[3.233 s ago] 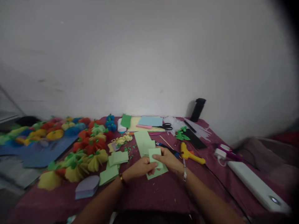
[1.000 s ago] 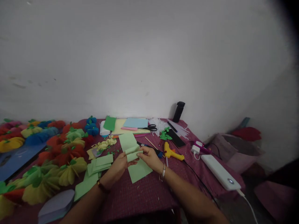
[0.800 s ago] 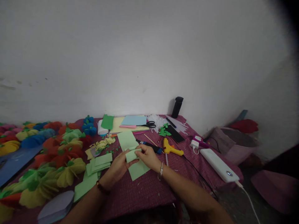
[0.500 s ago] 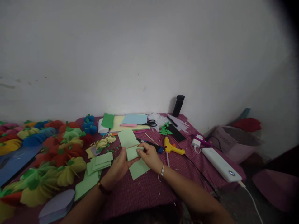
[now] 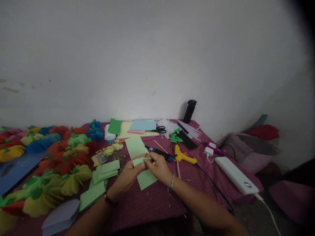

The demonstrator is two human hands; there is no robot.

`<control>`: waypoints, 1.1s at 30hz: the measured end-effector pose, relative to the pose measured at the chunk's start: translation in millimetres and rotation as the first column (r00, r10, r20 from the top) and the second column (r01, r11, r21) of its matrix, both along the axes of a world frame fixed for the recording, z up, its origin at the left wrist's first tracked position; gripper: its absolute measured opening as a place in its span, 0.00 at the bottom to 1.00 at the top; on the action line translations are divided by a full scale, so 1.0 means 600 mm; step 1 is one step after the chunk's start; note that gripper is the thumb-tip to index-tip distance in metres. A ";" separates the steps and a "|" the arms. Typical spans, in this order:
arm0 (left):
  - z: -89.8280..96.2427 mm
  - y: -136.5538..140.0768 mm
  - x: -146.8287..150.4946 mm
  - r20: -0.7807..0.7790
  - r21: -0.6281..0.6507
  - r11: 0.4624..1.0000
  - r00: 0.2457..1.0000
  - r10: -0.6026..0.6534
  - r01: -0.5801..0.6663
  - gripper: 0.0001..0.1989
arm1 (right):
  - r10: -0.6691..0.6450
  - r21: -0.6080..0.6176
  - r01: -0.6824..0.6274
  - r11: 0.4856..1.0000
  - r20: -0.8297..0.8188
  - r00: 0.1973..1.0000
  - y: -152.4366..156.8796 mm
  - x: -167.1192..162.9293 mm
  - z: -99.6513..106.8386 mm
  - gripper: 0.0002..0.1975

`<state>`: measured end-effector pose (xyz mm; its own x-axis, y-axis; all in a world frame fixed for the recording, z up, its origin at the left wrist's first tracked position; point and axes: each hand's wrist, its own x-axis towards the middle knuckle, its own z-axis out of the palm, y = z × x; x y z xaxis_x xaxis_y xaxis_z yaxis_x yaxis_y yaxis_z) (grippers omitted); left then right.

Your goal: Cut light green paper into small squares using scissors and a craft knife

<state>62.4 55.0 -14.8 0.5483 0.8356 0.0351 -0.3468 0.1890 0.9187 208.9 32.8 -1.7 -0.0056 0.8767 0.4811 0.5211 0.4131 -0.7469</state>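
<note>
A small piece of light green paper (image 5: 138, 161) is held between both hands above the table. My left hand (image 5: 129, 173) grips its left side, with the thumb on top and the fingers behind. My right hand (image 5: 158, 167) pinches its right edge. Beyond the hands lies a larger light green sheet (image 5: 136, 146), and another green sheet (image 5: 146, 179) rests beneath them. Left of my left hand are several cut light green papers (image 5: 105, 171) in a loose stack. A blue and black cutter (image 5: 161, 153) lies just past my right hand.
On the right are a yellow glue gun (image 5: 183, 155), a black phone (image 5: 187, 140) and a white power bank (image 5: 236, 175) with cables. Scissors (image 5: 160, 129) and coloured sheets (image 5: 142, 125) lie at the back, near a black bottle (image 5: 189, 111). Colourful paper pumpkins (image 5: 66, 154) fill the left.
My left thumb has moved right across the paper, toward my right fingers, and the two hands are closer together. The view has shifted slightly.
</note>
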 end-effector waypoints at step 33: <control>0.011 -0.007 0.000 -0.057 -0.047 0.982 0.982 0.179 -0.182 0.21 | 0.019 0.001 -0.019 1.000 -0.086 0.996 -0.001 0.001 0.004 0.07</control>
<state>62.7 50.6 -8.2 0.3879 0.9210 -0.0358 -0.3316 0.1756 0.9269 209.3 32.3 0.5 0.0188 0.8767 0.4807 0.4469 0.4227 -0.7884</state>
